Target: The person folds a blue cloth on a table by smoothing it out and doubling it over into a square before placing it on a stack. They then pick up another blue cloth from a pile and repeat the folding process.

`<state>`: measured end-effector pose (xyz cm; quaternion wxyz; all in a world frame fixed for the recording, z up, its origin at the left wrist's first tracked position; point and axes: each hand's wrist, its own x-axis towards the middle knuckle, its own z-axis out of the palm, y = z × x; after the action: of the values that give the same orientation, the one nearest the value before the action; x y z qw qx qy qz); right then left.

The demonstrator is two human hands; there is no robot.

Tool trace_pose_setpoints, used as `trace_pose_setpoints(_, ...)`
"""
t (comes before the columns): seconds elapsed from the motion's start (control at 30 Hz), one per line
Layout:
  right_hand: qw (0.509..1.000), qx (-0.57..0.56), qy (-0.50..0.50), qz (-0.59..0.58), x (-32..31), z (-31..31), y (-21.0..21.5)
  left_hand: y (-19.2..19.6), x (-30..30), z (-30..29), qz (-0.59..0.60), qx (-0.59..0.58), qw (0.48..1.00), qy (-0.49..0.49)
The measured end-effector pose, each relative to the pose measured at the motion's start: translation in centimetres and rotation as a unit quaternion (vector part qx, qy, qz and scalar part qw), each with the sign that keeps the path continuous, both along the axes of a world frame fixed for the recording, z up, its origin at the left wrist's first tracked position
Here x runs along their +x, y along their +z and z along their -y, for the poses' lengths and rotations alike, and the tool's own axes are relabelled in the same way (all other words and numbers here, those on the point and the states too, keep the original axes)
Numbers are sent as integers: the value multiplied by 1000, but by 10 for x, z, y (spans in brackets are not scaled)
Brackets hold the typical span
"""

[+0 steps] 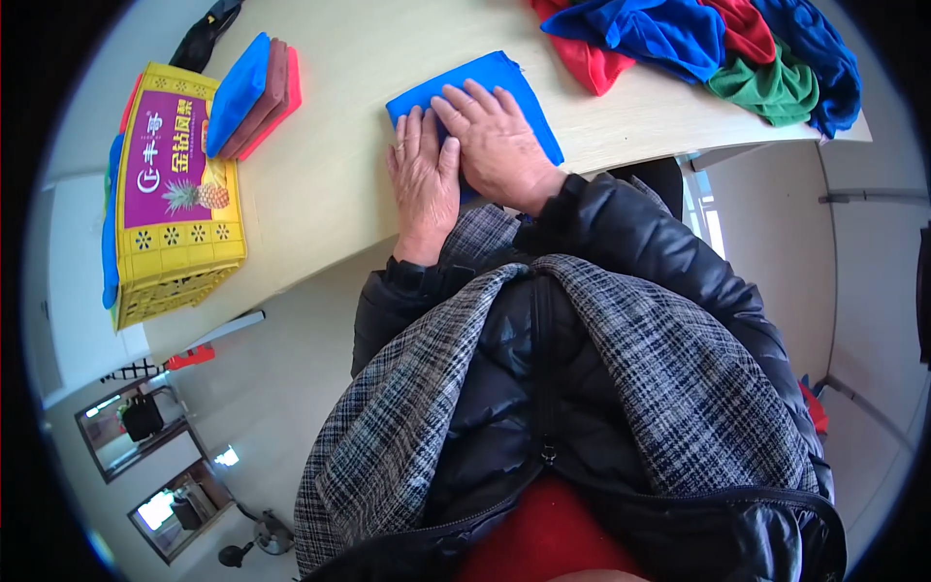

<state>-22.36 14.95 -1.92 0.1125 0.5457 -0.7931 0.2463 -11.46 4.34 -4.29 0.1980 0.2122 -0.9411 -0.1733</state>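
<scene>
A folded blue cloth (491,68) lies flat on the pale wooden table (335,145), close to its near edge. Both of my hands rest on it, side by side. My left hand (424,184) lies on the cloth's left part, fingers stretched forward. Palm down, my right hand (498,141) is spread over the middle, its fingers slanting up to the left. Neither hand grips anything. Part of the cloth is hidden beneath them.
At the left stands a yellow box (233,233) with a purple panel. Folded blue, brown and red cloths (240,92) are stacked against it. Loose red, blue and green cloths (766,89) lie heaped at the far right. A black object (199,39) sits at the far left.
</scene>
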Motion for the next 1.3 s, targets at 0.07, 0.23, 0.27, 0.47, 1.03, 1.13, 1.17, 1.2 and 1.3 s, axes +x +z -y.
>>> trace_pose_setpoints(0.07, 1000, 9, -9, -4, -2, -2, -6, -2, 4, 0, -1, -22, 1000, -8)
trace_pose_setpoints(0.23, 999, 39, -30, -6, -10, -9, -16, 4, 3, -4, 45, -65, 997, -7)
trace_pose_setpoints(0.27, 998, 42, -36, -3, -12, -11, -16, 5, 3, -5, 46, -68, 997, -4)
trace_pose_setpoints(0.47, 996, 30, -85, 8, -26, -32, -19, 5, 5, -6, 55, -74, 996, 14)
trace_pose_setpoints(1.03, 1000, -5, -19, -7, -3, -3, 5, 10, 11, -5, 3, -99, 994, 38)
trace_pose_setpoints(1.13, 999, 33, -20, -16, -3, -5, -4, 6, 13, -12, 14, -68, 997, 35)
trace_pose_setpoints(1.17, 998, 53, -20, -20, -4, -6, -7, 4, 13, -11, 14, -68, 997, 34)
trace_pose_setpoints(1.2, 998, 53, -21, -20, -7, -6, -11, 3, 12, -10, 15, -64, 997, 33)
trace_pose_setpoints(1.3, 998, 58, -30, -14, -14, -7, -9, 6, 10, -7, 16, -59, 998, 27)
